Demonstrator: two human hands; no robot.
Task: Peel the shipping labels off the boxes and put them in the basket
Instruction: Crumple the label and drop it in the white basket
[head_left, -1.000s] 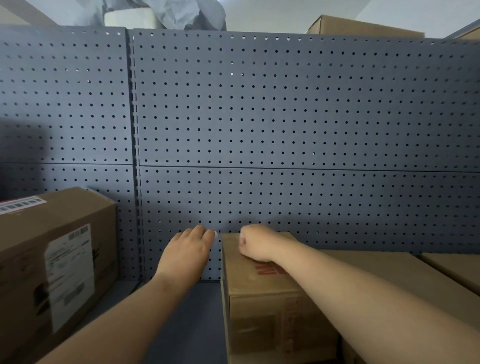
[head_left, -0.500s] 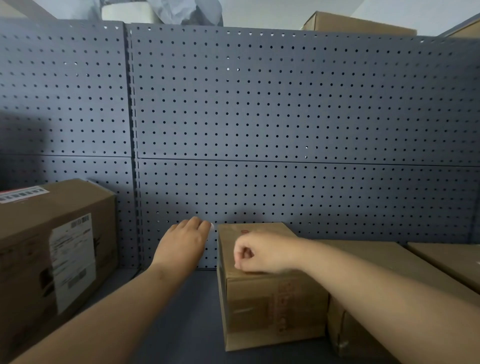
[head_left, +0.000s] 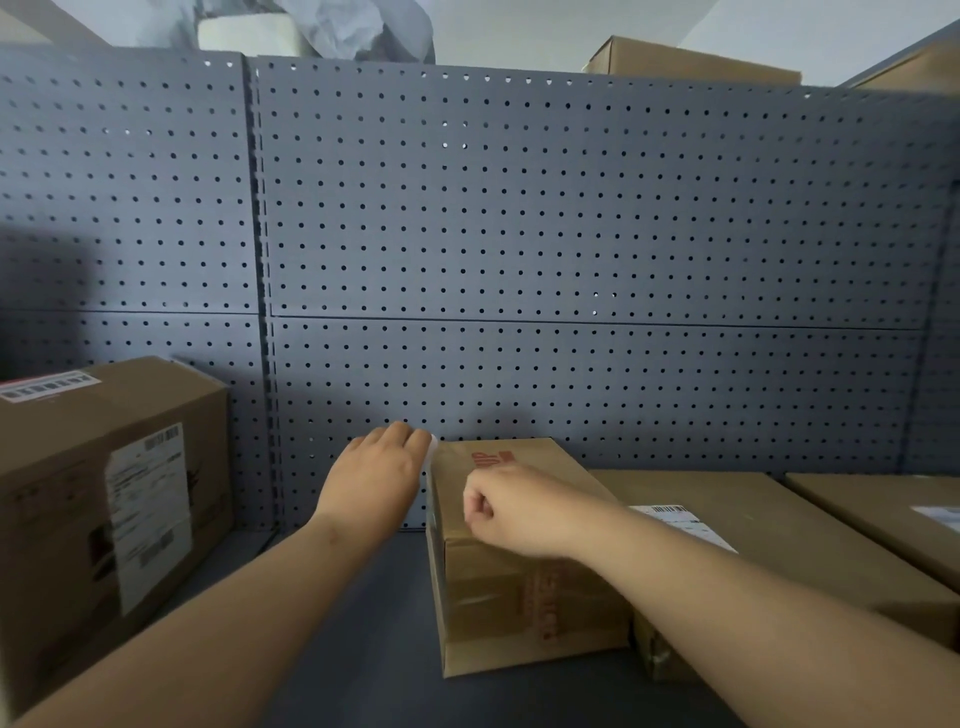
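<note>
On the dark grey shelf surface (head_left: 363, 649), in front of a grey perforated metal back panel (head_left: 571, 234), stands a small brown cardboard box with red printing (head_left: 519, 597). On its top, near the far edge, red letters read "UP", seen upside down; more red writing runs down its near face, but it is too blurred to read. The left hand (head_left: 371, 480) reaches along the left side of this box, at its far left corner; the fingers are curled behind the corner and hidden, so I cannot tell what they hold, though a bit of something white shows at the fingertips. The right hand (head_left: 511, 512) rests on the top of the box as a closed fist, and I cannot tell if anything is inside it. To the left stands a larger brown cardboard box (head_left: 104, 519) with a white shipping label with barcodes (head_left: 148, 514) on its near face and a white barcode strip with a red edge (head_left: 49, 385) on top. Right of the small box lies a flat brown carton (head_left: 779, 545) carrying another white label (head_left: 685, 525), partly covered by the right forearm. Their text is too small to read.
</note>
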